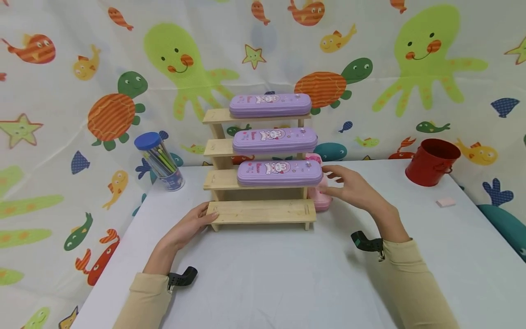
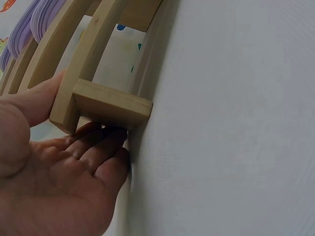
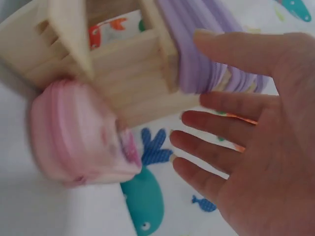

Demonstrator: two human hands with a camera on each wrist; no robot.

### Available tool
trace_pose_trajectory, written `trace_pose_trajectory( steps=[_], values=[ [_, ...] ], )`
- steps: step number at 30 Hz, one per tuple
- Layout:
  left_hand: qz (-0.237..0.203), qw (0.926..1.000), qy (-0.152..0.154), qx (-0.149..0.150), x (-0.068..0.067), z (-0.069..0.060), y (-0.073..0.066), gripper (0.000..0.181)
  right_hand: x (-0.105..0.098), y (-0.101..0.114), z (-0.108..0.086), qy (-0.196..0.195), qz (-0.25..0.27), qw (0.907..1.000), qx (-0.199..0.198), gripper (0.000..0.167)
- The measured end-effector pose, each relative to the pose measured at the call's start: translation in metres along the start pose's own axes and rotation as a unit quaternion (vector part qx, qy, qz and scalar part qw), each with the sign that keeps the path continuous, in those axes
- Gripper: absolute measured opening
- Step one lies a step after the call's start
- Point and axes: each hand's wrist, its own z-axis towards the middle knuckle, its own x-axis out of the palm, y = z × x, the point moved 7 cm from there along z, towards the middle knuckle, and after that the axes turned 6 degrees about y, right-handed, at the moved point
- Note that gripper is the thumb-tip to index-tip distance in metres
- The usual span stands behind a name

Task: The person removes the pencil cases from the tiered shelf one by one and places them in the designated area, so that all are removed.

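The four-tier wooden stand (image 1: 259, 211) is located on the table (image 1: 263, 278), directly right of your left hand (image 1: 194, 224). That hand is clamped on the left end of the lowest tier — thumb on the board, fingers curled beneath it by the leg. The lowest purple case (image 1: 280, 172) lies on the second tier from the bottom, up and to the right of this grip; the middle purple case (image 1: 275, 140) and the top purple case (image 1: 270, 105) lie on the tiers above it. Your right hand (image 1: 355, 187) is at the right end of the lowest purple case, thumb and fingers apart — you cannot tell whether the fingertips make contact. Just left of that hand, beside the stand, is the pink case (image 1: 319, 196). Beyond your left hand and to its left, locate the blue-lidded tub (image 1: 160, 160) of pencils. Right of your right hand are the small pink block (image 1: 445, 202) and, farther back, the red bucket (image 1: 429, 164). The sea-animal curtain (image 1: 263, 45) hangs behind everything.
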Motion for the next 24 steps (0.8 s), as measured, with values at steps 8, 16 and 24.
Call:
trace_pose_trajectory(
  steps=[8,16,24],
  values=[
    [0.002,1.0000,0.000,0.008,0.000,-0.001,-0.002,0.079,-0.006,0.020,0.005,-0.020,0.022,0.9988,-0.038,0.076],
    [-0.006,1.0000,-0.004,0.002,-0.001,-0.001,0.001,0.078,0.005,0.031,0.017,-0.024,0.062,0.9948,-0.077,0.075],
    [-0.001,1.0000,-0.005,0.006,0.000,0.000,0.000,0.080,0.008,0.033,0.022,-0.023,0.067,0.9948,-0.073,0.062]
  ],
)
